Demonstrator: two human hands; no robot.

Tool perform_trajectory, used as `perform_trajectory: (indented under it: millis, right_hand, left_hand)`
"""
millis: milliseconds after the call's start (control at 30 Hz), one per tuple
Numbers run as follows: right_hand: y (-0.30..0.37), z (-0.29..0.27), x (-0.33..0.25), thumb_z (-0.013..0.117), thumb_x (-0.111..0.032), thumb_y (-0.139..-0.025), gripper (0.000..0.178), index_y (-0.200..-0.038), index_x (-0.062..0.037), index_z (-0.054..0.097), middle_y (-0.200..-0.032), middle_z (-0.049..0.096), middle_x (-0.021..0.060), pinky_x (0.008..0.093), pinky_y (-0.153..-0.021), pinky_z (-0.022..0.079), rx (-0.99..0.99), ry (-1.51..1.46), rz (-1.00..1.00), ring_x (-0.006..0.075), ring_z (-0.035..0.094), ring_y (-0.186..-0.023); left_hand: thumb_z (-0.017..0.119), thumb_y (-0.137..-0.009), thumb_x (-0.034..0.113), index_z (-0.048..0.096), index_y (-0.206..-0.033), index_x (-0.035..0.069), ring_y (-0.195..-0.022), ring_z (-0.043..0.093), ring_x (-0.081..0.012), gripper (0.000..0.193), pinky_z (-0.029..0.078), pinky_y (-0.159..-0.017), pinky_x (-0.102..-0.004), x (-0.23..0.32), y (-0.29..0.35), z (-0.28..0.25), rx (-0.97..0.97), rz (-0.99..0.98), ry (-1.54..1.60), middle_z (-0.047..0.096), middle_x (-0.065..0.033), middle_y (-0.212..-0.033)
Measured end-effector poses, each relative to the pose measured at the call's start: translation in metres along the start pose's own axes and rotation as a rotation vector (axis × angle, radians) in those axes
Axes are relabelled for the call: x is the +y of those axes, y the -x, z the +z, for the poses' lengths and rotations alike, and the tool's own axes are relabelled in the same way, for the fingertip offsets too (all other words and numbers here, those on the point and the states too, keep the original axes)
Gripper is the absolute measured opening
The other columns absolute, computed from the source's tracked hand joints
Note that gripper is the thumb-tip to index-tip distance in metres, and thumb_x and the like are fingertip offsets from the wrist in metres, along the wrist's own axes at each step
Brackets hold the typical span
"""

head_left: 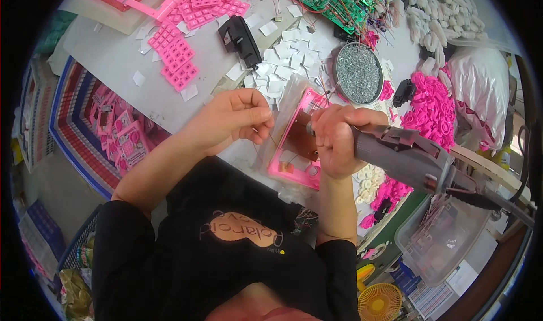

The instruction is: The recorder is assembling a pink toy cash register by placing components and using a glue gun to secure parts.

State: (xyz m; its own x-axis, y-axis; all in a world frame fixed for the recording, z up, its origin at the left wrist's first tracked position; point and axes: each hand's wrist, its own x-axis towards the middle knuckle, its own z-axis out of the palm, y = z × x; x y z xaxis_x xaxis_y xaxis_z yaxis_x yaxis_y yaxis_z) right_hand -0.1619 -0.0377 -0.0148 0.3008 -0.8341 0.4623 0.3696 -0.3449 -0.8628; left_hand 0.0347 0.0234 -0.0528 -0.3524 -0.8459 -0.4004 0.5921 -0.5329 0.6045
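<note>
My right hand [341, 137] is wrapped round a grey power screwdriver [396, 158], its front end pointing down over a brown circuit board [301, 139]. The board lies inside an open pink plastic housing [278, 167], which rests in a clear plastic-wrapped holder at the table's near edge. Left of the housing hovers my left hand [240, 119], fingers curled together in a pinch. A thin wire runs close to its fingertips; whether they hold it or something else is too small to tell. My right hand hides the screwdriver's tip.
A round tin of small screws [358, 72] stands behind my right hand. White paper squares [291, 55], a black plastic part [240, 40], pink keypads [175, 58] and green circuit boards [334, 4] cover the table. Pink straps [430, 111] lie right, a clear bin [444, 239] below.
</note>
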Motion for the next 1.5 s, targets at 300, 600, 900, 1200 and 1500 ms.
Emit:
perform_trajectory:
  millis: [300,600,900,1200,1500]
  right_hand:
    - [0.005,-0.001,0.002,0.052,0.002,-0.090,0.021,-0.100,-0.0087,0.037,-0.062,0.046,0.0051,0.0323,-0.049,0.043,-0.023,0.125,0.019,0.0140,0.044,-0.049]
    - [0.002,-0.001,-0.002,0.057,-0.005,-0.093,0.021,-0.101,-0.0082,0.038,-0.063,0.047,0.0054,0.0319,-0.049,0.043,0.005,0.113,-0.018,0.0140,0.044,-0.049]
    - [-0.016,-0.026,-0.051,0.078,-0.019,-0.083,0.060,-0.130,-0.0038,0.044,-0.081,0.060,0.0095,0.0358,-0.066,0.051,0.060,0.015,-0.014,0.0233,0.060,-0.071]
    - [0.034,-0.042,-0.035,0.081,-0.014,-0.072,0.051,-0.117,-0.0019,0.060,-0.090,0.063,0.0122,0.0370,-0.070,0.051,-0.230,1.196,0.298,0.0260,0.061,-0.077]
    - [0.057,-0.099,-0.064,0.070,-0.002,-0.087,0.011,-0.096,0.0009,0.065,-0.081,0.064,0.0033,0.0212,-0.057,0.044,-0.071,-0.026,0.818,0.0079,0.057,-0.065]
  left_hand:
    - [0.060,-0.098,0.017,0.062,-0.105,0.001,-0.071,0.060,-0.0093,0.017,0.048,-0.061,-0.0227,-0.003,-0.005,0.008,0.051,0.028,-0.195,0.064,-0.0038,-0.088]
    - [0.072,-0.082,0.010,0.067,-0.102,0.006,-0.065,0.059,-0.0180,0.021,0.047,-0.060,-0.0310,-0.003,-0.024,0.034,0.044,0.442,-1.233,0.060,-0.0054,-0.075]
    - [0.071,-0.084,0.017,0.066,-0.090,0.004,-0.063,0.058,-0.0268,0.015,0.044,-0.058,-0.0344,0.016,-0.037,0.043,-0.020,0.514,-1.254,0.060,-0.0113,-0.070]
    - [0.062,-0.089,0.022,0.065,-0.098,-0.002,-0.079,0.065,-0.0354,0.025,0.051,-0.074,-0.0414,0.062,-0.170,0.083,0.000,0.703,-1.454,0.067,-0.0163,-0.083]
    - [0.066,-0.086,0.021,0.062,-0.113,0.003,-0.098,0.063,-0.0332,0.032,0.051,-0.086,-0.0432,0.043,-0.168,0.113,-0.029,0.928,-1.673,0.061,-0.0148,-0.109]
